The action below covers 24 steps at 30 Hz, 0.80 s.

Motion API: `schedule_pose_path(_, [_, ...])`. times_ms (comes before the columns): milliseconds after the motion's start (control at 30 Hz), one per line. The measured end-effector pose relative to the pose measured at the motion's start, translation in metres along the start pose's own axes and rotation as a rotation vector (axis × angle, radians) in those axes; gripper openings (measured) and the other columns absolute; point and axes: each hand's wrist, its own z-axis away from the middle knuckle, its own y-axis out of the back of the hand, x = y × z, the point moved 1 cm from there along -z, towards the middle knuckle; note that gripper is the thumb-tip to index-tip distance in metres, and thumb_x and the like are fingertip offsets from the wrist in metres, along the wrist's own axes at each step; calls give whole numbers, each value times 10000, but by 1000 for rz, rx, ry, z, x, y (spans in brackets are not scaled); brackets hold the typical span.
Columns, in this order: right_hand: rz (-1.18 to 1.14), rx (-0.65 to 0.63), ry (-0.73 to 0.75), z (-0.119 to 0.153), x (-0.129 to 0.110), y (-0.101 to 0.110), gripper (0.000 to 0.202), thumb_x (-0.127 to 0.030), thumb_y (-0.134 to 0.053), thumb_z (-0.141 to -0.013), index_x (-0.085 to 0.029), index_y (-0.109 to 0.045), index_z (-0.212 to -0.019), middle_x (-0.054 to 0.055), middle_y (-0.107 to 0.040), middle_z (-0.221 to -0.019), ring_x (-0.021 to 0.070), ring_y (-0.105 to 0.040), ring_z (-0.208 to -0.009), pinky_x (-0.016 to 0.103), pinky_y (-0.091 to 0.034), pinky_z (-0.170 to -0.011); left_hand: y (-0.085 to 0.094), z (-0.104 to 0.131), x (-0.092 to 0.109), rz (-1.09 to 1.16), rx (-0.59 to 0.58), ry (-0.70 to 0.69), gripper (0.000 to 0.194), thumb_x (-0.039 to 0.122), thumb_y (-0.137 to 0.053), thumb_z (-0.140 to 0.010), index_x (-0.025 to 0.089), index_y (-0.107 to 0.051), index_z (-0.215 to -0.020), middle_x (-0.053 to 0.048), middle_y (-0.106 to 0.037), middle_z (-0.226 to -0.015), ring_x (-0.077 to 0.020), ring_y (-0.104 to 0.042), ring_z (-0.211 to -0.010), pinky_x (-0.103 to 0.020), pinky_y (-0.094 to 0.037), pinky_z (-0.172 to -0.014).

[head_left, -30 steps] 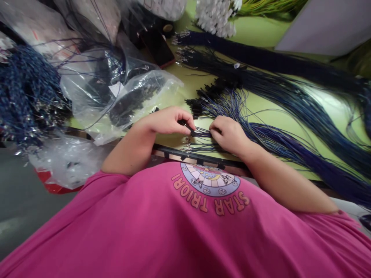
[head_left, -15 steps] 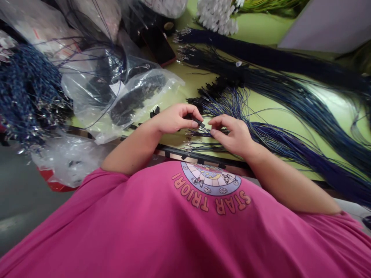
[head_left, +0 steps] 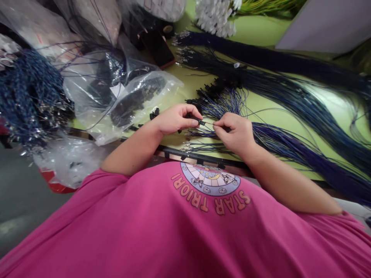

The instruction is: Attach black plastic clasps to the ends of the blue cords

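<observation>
My left hand [head_left: 179, 119] pinches a small black connector [head_left: 200, 121] between thumb and fingers. Just to its right, my right hand [head_left: 235, 133] is closed on a thin wire [head_left: 209, 123] that runs to the connector's right end. Whether the wire's tip sits inside the connector cannot be made out. Beneath and beside my right hand lies a bundle of blue wires [head_left: 278, 141] with bare metal ends toward the left. Behind both hands is a pile of black connectors [head_left: 214, 90] with blue wires attached.
A clear bag of black parts [head_left: 133, 100] lies left on the green table [head_left: 261, 29], a phone [head_left: 158, 48] behind it. Dark wire bundles [head_left: 278, 83] stretch across the right. Twisted blue wires [head_left: 31, 92] hang at far left; white connectors [head_left: 214, 17] lie at the back.
My right hand's fingers have closed into a pinch, and a thin wire now shows between them and the connector. My left hand has hardly moved.
</observation>
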Motion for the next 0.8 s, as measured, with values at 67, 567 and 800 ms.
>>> schedule_pose_path(67, [14, 12, 6, 0, 0, 0, 183, -214, -558, -812, -206, -690, -685, 36, -646, -679, 159, -596, -661, 302, -472, -646, 0, -1, -1, 0, 10, 5, 238, 268, -712, -721, 169, -652, -929, -13, -652, -690, -24, -357, -431, -205, -250, -431])
schedule_pose_path(567, [149, -26, 74, 2, -4, -5, 234, -210, -512, -858, -191, -679, -695, 49, -636, -691, 156, -571, -655, 294, -454, -637, -8, -3, 4, -110, 42, -45, 241, 273, -731, -679, 132, -671, -867, -14, -671, -760, -79, -564, -634, -232, -458, -634])
schedule_pose_path(800, [185, -85, 90, 3, 0, -10, 252, -222, -503, -866, -197, -684, -692, 46, -648, -680, 160, -580, -652, 292, -453, -634, -12, -10, -6, -110, 33, -64, 277, 296, -771, -637, 124, -687, -837, -30, -695, -808, -108, -614, -725, -275, -491, -743])
